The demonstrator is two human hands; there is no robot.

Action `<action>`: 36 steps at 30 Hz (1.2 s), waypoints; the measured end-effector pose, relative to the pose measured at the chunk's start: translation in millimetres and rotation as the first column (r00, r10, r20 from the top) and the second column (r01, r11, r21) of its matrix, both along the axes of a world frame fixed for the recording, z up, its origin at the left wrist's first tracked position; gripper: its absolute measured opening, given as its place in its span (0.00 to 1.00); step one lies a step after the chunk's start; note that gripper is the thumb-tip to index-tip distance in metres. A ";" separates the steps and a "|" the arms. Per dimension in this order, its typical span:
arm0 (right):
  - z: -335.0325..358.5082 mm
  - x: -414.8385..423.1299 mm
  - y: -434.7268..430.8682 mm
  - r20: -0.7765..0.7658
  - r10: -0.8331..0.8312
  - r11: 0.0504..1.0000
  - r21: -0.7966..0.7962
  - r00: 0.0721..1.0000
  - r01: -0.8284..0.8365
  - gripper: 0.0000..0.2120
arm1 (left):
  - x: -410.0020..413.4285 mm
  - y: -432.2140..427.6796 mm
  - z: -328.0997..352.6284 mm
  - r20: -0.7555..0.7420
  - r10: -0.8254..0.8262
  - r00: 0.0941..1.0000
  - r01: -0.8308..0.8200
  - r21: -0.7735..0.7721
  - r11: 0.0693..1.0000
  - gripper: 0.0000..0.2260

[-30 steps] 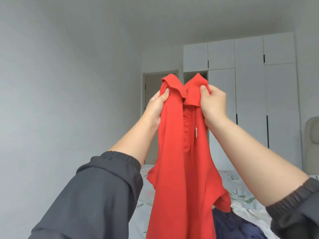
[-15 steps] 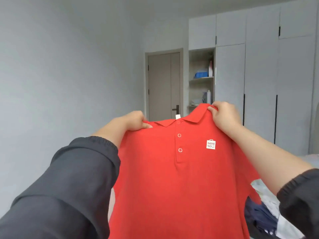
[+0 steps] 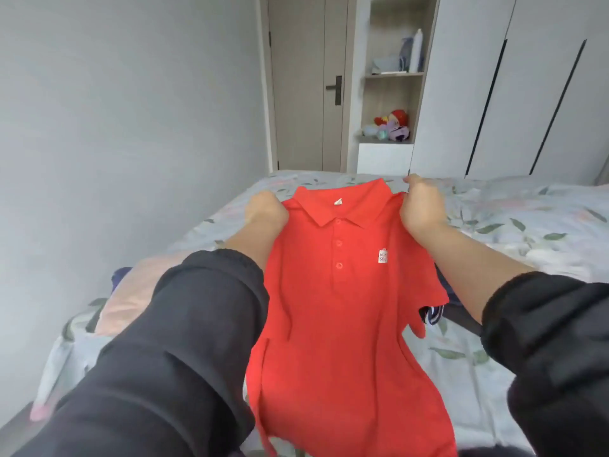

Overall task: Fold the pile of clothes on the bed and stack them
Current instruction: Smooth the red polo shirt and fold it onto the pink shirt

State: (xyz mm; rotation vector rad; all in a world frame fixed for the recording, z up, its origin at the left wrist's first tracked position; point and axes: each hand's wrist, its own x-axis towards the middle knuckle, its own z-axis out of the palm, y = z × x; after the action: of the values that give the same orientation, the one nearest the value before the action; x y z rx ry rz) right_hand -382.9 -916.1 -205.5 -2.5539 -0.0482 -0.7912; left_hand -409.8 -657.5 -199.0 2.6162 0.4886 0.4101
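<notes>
A red polo shirt (image 3: 333, 311) with three buttons and a small white chest logo is spread front-up, held out over the bed (image 3: 514, 232). My left hand (image 3: 266, 211) grips its left shoulder beside the collar. My right hand (image 3: 421, 207) pinches the right shoulder. The collar points away from me and the hem hangs toward me. Dark navy clothes (image 3: 438, 311) show under the shirt's right sleeve, mostly hidden by it. A pink garment (image 3: 128, 298) lies at the left, behind my left sleeve.
The bed has a pale floral sheet. A grey wall runs along its left side. Beyond the bed stand a closed door (image 3: 306, 84), an open shelf with plush toys (image 3: 392, 127) and white wardrobe doors (image 3: 514, 87).
Both hands have come down with the shirt from head height toward the bed. A second ago the shirt hung bunched by its collar; now it is spread wide by the shoulders.
</notes>
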 end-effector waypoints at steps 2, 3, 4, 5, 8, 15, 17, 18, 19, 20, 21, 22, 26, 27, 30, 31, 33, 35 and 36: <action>-50.7 7.5 3.6 -0.148 0.001 0.992 -0.122 0.989 -0.019 0.28 | 9.5 -20.0 -53.9 -0.053 -0.108 0.993 0.097 -0.173 0.980 0.22; -78.7 7.1 4.2 -0.199 -0.005 0.981 -0.191 0.980 -0.033 0.31 | 9.9 -32.0 -84.0 -0.111 -0.189 0.976 0.160 -0.233 0.959 0.28; -108.4 3.9 3.7 -0.242 -0.008 0.971 -0.235 0.970 -0.050 0.31 | 8.9 -44.1 -115.3 -0.180 -0.267 0.947 0.218 -0.253 0.943 0.32; -139.6 -1.5 0.9 -0.296 -0.007 0.963 -0.258 0.955 -0.073 0.31 | 6.9 -56.0 -147.3 -0.246 -0.329 0.911 0.272 -0.240 0.932 0.33; -232.4 -32.2 -14.0 -0.535 -0.038 0.930 -0.328 0.844 -0.166 0.28 | -11.3 -85.5 -232.0 -0.408 -0.439 0.800 0.433 -0.115 0.894 0.29; -289.2 -51.7 -31.0 -0.440 0.050 0.966 -0.208 0.896 -0.156 0.24 | -30.5 -93.5 -296.3 -0.239 -0.459 0.856 0.509 0.226 0.831 0.25; -288.0 -54.7 -30.6 -0.284 0.105 0.993 -0.017 0.953 -0.115 0.21 | -29.4 -93.9 -298.4 -0.214 -0.461 0.862 0.503 0.239 0.830 0.26; -287.3 -56.9 -32.1 -0.173 0.086 0.993 0.097 0.981 -0.070 0.18 | -29.3 -93.9 -298.9 -0.207 -0.460 0.864 0.501 0.243 0.831 0.26; -286.2 -58.4 -35.2 -0.070 0.022 0.977 0.213 0.997 -0.006 0.17 | -29.4 -93.6 -299.4 -0.196 -0.459 0.866 0.497 0.240 0.834 0.26; -284.4 -58.6 -39.7 -0.010 -0.067 0.936 0.345 0.998 0.067 0.16 | -29.7 -93.6 -299.8 -0.176 -0.461 0.870 0.492 0.230 0.840 0.26; -281.6 -57.7 -44.3 -0.012 -0.146 0.864 0.485 0.989 0.133 0.16 | -30.4 -93.4 -299.8 -0.144 -0.465 0.874 0.486 0.219 0.846 0.26; -277.9 -55.7 -48.0 -0.062 -0.190 0.765 0.616 0.980 0.187 0.17 | -31.6 -93.2 -299.2 -0.100 -0.469 0.877 0.480 0.209 0.852 0.26; -270.8 -44.8 -58.8 -0.280 -0.159 0.602 0.733 0.947 0.317 0.16 | -36.7 -93.8 -295.9 0.039 -0.540 0.841 0.520 0.215 0.826 0.27; -268.9 -43.1 -63.1 -0.303 -0.129 0.645 0.698 0.944 0.313 0.12 | -37.2 -93.9 -295.5 0.031 -0.574 0.818 0.554 0.225 0.801 0.27; -259.8 -38.7 -81.1 -0.436 -0.024 0.833 0.488 0.900 0.259 0.04 | -35.4 -93.6 -295.5 -0.028 -0.656 0.754 0.643 0.239 0.728 0.28; -257.3 -36.8 -88.0 -0.496 -0.011 0.883 0.403 0.868 0.242 0.08 | -34.3 -93.3 -296.2 -0.053 -0.669 0.741 0.660 0.238 0.712 0.28; -248.2 -34.5 -98.4 -0.594 0.042 0.909 0.357 0.803 0.216 0.10 | -32.6 -93.0 -298.8 -0.101 -0.678 0.728 0.678 0.249 0.692 0.28; -234.0 -30.2 -110.5 -0.552 0.219 0.717 0.650 0.804 0.252 0.04 | -30.6 -92.8 -300.7 -0.126 -0.679 0.723 0.685 0.261 0.680 0.27; -225.3 -26.5 -117.0 -0.459 0.299 0.477 0.831 0.837 0.286 0.03 | -29.7 -92.9 -301.0 -0.130 -0.678 0.724 0.685 0.260 0.681 0.27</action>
State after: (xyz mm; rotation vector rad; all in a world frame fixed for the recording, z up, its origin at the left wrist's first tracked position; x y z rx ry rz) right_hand -409.4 -1033.1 -430.9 -1.6160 0.4405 0.0548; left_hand -439.6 -750.4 -500.0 2.8321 -0.6114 0.2006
